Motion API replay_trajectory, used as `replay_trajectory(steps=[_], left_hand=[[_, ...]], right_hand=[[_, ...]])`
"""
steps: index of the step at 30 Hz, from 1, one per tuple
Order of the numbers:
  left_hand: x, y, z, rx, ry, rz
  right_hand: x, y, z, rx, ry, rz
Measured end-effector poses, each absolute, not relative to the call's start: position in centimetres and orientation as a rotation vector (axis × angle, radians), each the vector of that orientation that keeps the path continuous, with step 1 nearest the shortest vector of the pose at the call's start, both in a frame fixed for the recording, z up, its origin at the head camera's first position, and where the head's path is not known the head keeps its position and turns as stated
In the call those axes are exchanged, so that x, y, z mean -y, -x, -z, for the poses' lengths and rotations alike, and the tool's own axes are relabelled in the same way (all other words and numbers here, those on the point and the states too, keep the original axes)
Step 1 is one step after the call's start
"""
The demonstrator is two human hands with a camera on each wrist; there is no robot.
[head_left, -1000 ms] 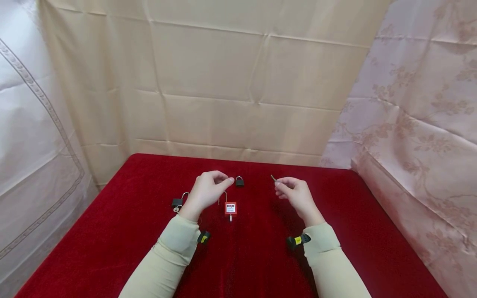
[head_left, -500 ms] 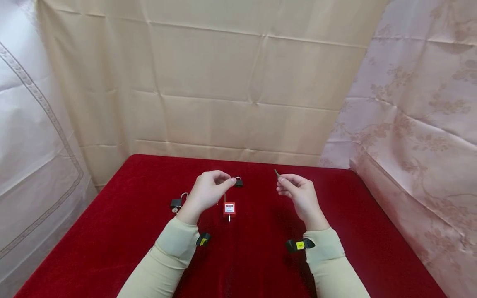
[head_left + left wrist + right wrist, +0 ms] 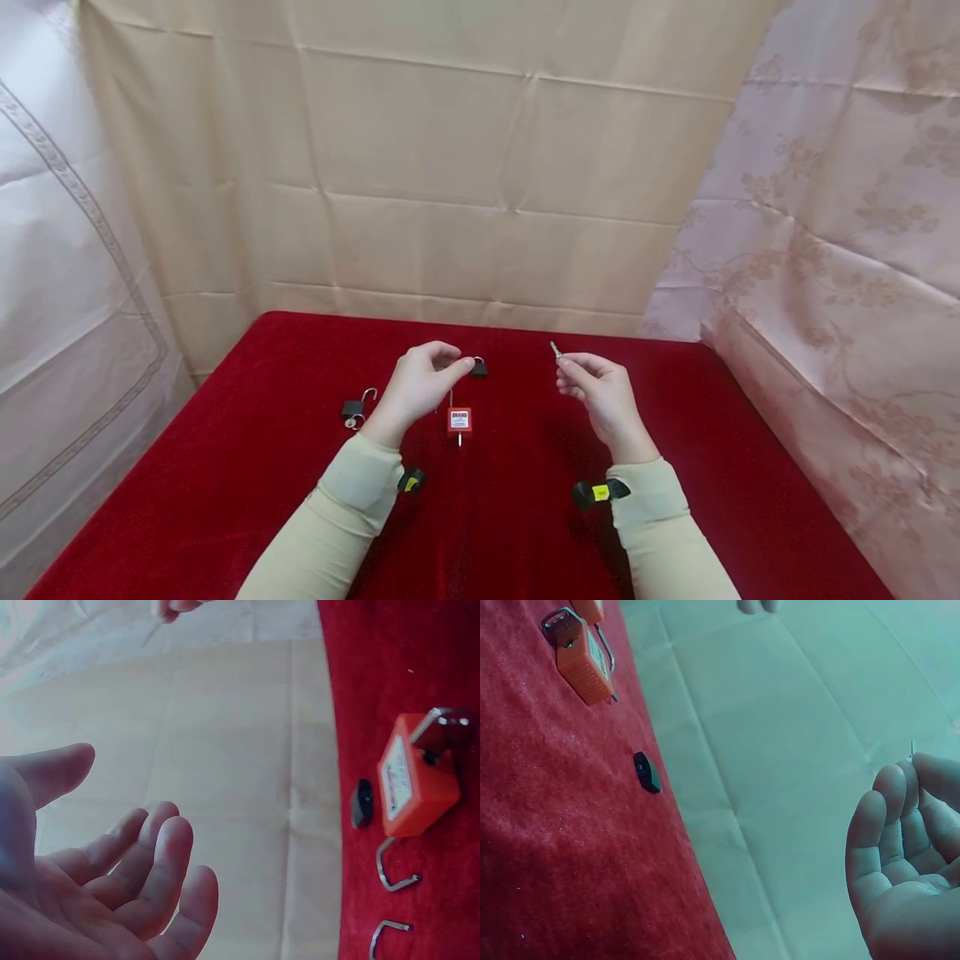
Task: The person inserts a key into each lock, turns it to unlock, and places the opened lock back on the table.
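Observation:
My right hand is raised over the right half of the table. Between thumb and forefinger it pinches a small key, its blade pointing up and away; in the right wrist view only a thin edge of the key shows. My left hand hovers over the left half with fingers loosely bent and, in the left wrist view, nothing between them. Beyond its fingertips lies a small black padlock, shackle closed. Nearer, between the hands, rests a red padlock with its shackle open and a key in its base.
Left of my left wrist lies a black padlock with its shackle open and a key on a ring. A second red padlock shows partly in the right wrist view. Red cloth covers the table; a beige curtain hangs behind.
My right hand has shifted slightly right and turned the key more upright, its flat side now showing. The left hand has stayed nearly in place.

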State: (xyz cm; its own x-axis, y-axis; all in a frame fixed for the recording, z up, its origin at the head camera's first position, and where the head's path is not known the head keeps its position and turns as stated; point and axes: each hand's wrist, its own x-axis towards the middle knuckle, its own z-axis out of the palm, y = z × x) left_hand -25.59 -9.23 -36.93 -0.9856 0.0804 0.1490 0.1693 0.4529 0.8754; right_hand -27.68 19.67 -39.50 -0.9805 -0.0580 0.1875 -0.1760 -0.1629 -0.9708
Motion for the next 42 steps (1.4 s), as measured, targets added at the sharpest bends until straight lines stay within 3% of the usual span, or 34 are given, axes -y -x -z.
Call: replay_trajectory(steps=[20,42], left_hand=[[5.4,32.3,37.2,2.888,0.161,1.082],[4.1,37.2,39.8,3.237,-0.177,0.456]], right_hand=[[-20.5,28.5,39.7,1.971,-0.204,-2.323],[-20.8,28.6,40.5,1.965,-0.168,-2.336]])
